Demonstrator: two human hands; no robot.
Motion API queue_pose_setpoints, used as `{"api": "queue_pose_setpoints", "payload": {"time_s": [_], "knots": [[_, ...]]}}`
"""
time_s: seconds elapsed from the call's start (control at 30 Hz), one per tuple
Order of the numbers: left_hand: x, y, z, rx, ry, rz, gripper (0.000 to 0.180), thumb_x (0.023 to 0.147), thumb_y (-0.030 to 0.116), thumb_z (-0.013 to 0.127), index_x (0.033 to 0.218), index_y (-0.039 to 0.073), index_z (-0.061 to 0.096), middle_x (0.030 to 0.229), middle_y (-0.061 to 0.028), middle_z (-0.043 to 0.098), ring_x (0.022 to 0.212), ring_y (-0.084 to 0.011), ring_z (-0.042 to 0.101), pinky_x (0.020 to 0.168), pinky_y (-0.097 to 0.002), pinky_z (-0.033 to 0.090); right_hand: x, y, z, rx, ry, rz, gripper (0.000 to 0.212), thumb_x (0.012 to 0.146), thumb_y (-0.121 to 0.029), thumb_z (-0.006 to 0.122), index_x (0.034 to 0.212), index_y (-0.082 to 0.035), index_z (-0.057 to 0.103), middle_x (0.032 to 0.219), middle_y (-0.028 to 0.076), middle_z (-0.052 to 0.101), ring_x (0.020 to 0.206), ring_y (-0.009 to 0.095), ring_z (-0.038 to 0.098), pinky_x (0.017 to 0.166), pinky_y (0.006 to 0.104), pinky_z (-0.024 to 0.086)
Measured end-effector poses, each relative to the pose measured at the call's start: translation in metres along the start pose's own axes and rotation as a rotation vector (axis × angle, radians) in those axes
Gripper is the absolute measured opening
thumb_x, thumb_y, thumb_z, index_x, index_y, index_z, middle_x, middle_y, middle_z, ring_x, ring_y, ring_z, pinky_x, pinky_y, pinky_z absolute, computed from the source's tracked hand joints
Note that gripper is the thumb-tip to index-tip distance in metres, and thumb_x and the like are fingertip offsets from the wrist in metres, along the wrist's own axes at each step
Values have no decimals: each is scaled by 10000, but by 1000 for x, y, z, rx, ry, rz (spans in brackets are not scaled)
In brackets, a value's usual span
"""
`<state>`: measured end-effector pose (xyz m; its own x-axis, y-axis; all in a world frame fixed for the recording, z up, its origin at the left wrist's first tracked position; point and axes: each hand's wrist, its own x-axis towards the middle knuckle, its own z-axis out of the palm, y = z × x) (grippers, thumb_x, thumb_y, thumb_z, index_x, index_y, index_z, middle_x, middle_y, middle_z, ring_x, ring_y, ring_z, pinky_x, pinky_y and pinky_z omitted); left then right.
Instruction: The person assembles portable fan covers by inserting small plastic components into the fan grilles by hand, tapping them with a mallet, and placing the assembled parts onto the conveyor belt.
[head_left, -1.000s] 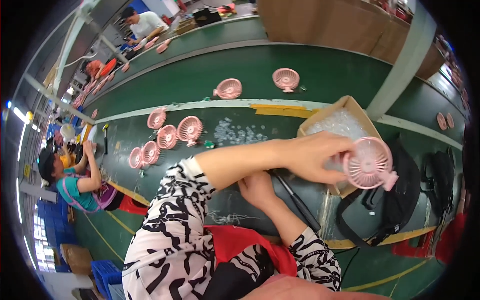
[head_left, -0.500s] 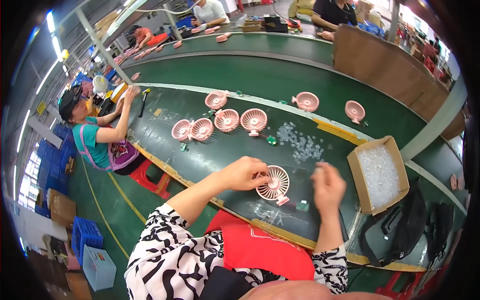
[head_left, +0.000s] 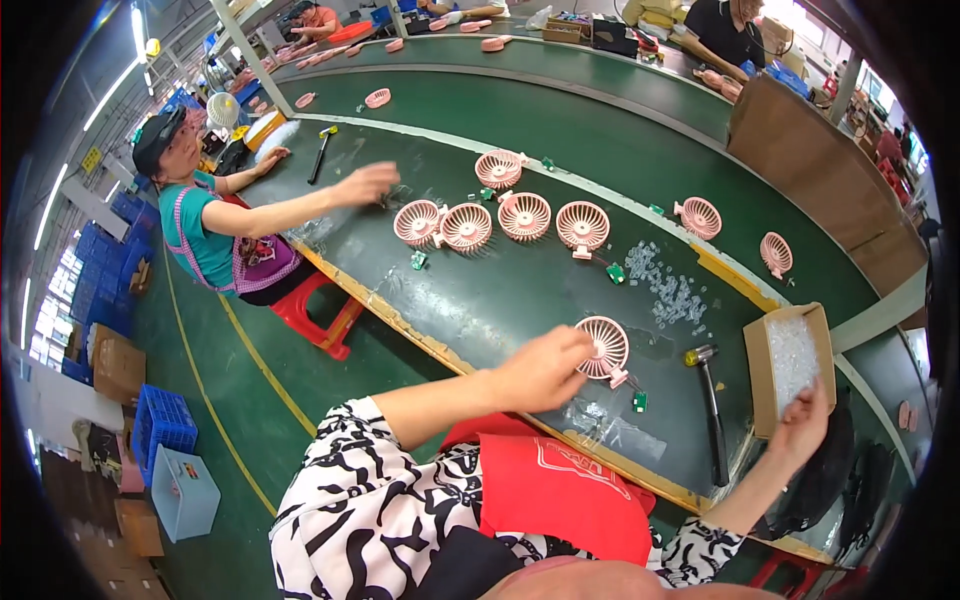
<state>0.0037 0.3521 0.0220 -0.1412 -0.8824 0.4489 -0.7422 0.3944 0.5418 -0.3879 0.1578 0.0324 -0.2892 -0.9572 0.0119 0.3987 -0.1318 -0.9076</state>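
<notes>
A round pink slatted fan housing (head_left: 610, 340) lies face up on the green bench in front of me, its short neck wired to a small green circuit board (head_left: 639, 402). My left hand (head_left: 550, 368) is closed at the housing's left rim, fingertips on it. My right hand (head_left: 803, 420) is at the near right edge of a cardboard box (head_left: 760, 375) filled with small clear plastic pieces (head_left: 796, 352). Its fingers are curled; anything between them is too small to make out. Between my hands lies a hammer (head_left: 714, 420) with a yellow-tipped head and black handle.
Several more pink housings (head_left: 467, 228) sit farther back, beside loose clear pieces (head_left: 665, 285). To the left a co-worker in teal (head_left: 205, 230) stretches an arm over the bench. Black bags (head_left: 825, 475) lie right of the box; a green conveyor (head_left: 560, 115) runs behind.
My right hand has moved right, from beside the housing to the box. My left hand has shifted from the housing's centre to its rim. The hammer is uncovered. The co-worker's arm now reaches toward the housings.
</notes>
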Motion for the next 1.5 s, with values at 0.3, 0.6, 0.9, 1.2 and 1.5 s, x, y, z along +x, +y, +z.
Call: {"api": "queue_pose_setpoints", "payload": {"time_s": [0.3,0.6,0.9,1.2,1.5], "knots": [[-7,-1,37,-26,-13,-58,254,807,144,703,1022,38,619,990,-138,558,955,-349,568,807,-439,494,-133,63,104,-794,-797,9,216,901,-132,654,1049,25,674,843,60,684,758,103,610,682,261,494],[-3,-1,50,-104,125,-27,149,829,-2,580,965,-28,526,970,-185,514,918,-390,554,779,-458,485,-165,95,116,-940,-910,-233,183,805,-64,713,966,5,660,758,147,680,714,283,670,636,368,508],[-4,-11,54,-178,74,-155,249,837,-62,575,1073,-33,500,1045,-211,545,934,-425,575,782,-446,500,-169,92,121,-949,-823,-165,95,831,-49,684,883,23,653,623,137,634,536,243,626,535,354,473],[5,-2,46,-196,95,-60,445,805,46,711,1209,-13,533,1138,-214,555,1043,-392,572,871,-427,498,-170,92,115,-774,-824,91,94,866,-53,643,866,38,665,626,48,620,570,75,557,531,257,444],[6,8,44,-158,112,-126,463,799,29,687,1231,-26,530,1087,-211,564,986,-402,576,835,-439,503,-155,16,175,-448,-840,-333,455,899,-9,578,1347,39,509,959,79,689,767,103,603,691,259,497]]}}
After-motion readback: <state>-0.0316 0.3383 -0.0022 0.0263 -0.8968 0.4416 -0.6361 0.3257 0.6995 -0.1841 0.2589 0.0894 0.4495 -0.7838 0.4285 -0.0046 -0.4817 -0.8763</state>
